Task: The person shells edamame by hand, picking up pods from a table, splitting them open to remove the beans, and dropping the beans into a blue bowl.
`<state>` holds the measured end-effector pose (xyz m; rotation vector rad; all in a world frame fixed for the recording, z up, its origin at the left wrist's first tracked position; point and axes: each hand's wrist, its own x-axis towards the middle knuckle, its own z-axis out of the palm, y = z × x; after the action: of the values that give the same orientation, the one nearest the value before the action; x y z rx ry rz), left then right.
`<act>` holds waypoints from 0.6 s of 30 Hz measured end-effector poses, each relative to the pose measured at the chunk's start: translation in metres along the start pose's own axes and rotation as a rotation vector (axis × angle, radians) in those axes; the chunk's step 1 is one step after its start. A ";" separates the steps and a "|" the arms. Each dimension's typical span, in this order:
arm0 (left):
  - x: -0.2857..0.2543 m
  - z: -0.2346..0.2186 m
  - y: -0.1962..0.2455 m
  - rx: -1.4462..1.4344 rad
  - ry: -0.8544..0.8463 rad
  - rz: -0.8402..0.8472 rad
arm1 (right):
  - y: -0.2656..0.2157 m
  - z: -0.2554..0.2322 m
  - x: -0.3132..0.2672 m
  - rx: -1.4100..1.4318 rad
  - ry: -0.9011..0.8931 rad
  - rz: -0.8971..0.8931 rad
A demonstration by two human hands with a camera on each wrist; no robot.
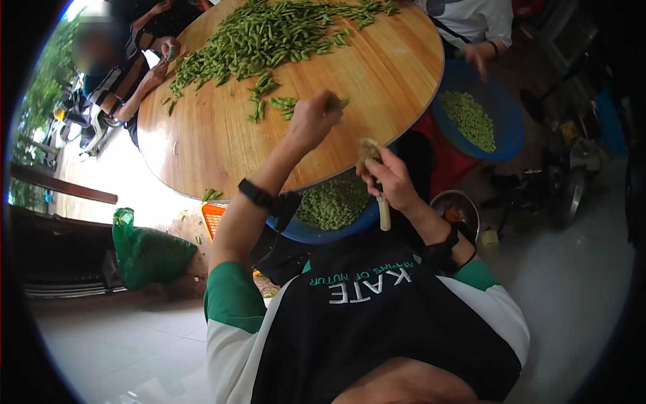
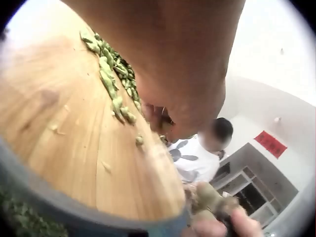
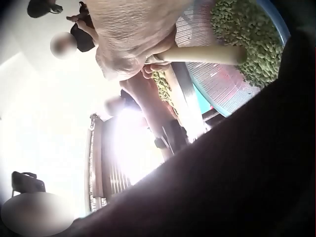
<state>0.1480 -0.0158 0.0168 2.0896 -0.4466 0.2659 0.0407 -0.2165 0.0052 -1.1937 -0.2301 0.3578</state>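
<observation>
Green soybean pods (image 1: 266, 40) lie heaped on the round wooden table (image 1: 377, 74), with a few strays nearer me. My left hand (image 1: 316, 120), fingers curled, is raised over the table beside those strays. A green pod (image 1: 345, 103) shows at its fingertips. Just past the table's near edge, my right hand (image 1: 396, 180) grips a tool by its pale, round handle (image 3: 207, 54). Its other end, by the thumb, is mostly covered by the fingers. Below that hand, a blue basin (image 1: 289, 232) holds shelled green beans (image 1: 330, 205).
Another blue basin (image 1: 515, 128) with shelled beans stands at the right, beside a person in white (image 1: 471, 20). A person in a striped top (image 1: 111, 91) sits across at the left. A green bag (image 1: 151, 252) and an orange basket (image 1: 214, 217) are on the floor side.
</observation>
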 end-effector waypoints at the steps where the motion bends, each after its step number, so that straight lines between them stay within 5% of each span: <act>1: -0.011 -0.003 0.016 0.003 -0.017 0.005 | -0.002 0.000 0.003 0.011 0.013 -0.006; 3: -0.037 -0.009 0.047 -0.415 -0.096 -0.273 | -0.009 0.001 0.005 0.103 0.003 0.003; 6: -0.066 -0.014 0.059 -0.619 -0.150 -0.436 | -0.008 0.007 0.007 0.243 -0.085 0.056; 10: -0.086 -0.010 0.048 -0.768 -0.088 -0.488 | -0.002 0.017 0.005 0.311 -0.234 0.099; 18: -0.100 -0.011 0.041 -0.889 -0.007 -0.439 | -0.003 0.027 0.006 0.298 -0.262 0.127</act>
<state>0.0397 -0.0054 0.0188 1.2591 -0.0613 -0.1828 0.0369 -0.1919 0.0173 -0.8679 -0.3163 0.6388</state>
